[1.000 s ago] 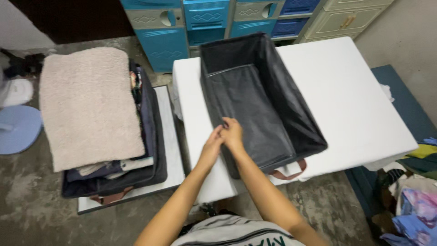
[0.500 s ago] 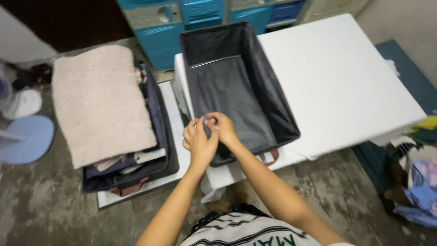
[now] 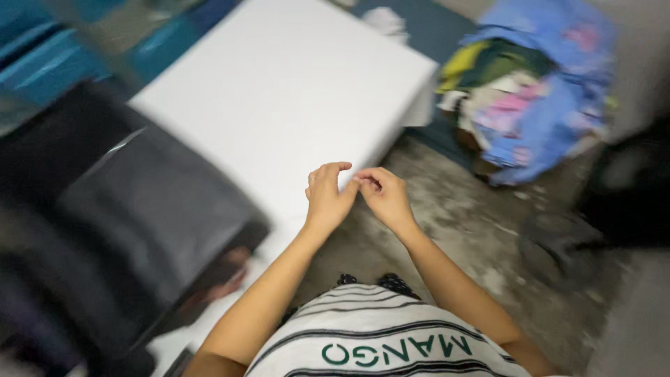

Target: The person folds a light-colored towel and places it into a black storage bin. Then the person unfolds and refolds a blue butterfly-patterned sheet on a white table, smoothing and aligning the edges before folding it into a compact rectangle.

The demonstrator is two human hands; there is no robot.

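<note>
A rough concrete floor [image 3: 474,230] is showing on the near right, and a white table [image 3: 293,91] is filling the far middle of the blurred view. On the left part of the table a dark grey fabric storage box [image 3: 139,209] is standing open and empty, with a brown handle [image 3: 227,272] hanging at its near end. On the far right a heap of mixed clothes [image 3: 530,84], blue, pink and yellow, is lying on the floor.

The left hand [image 3: 326,199] and the right hand [image 3: 382,195] are meeting in the air at the near edge of the table, to the right of the box and not touching it. The fingers of both are curled narrow and the fingertips are nearly touching; whether they are pinching something small I cannot tell.

The box looks light and soft, I judge, with thin walls which can bend or fold in. It is probably better to take it at the rim or by the handle.

Compared with half a second ago, the view is turning to the right: the box is now lying at the left, the second full box is gone from view, and the hands are no longer over the rim of the box.
</note>
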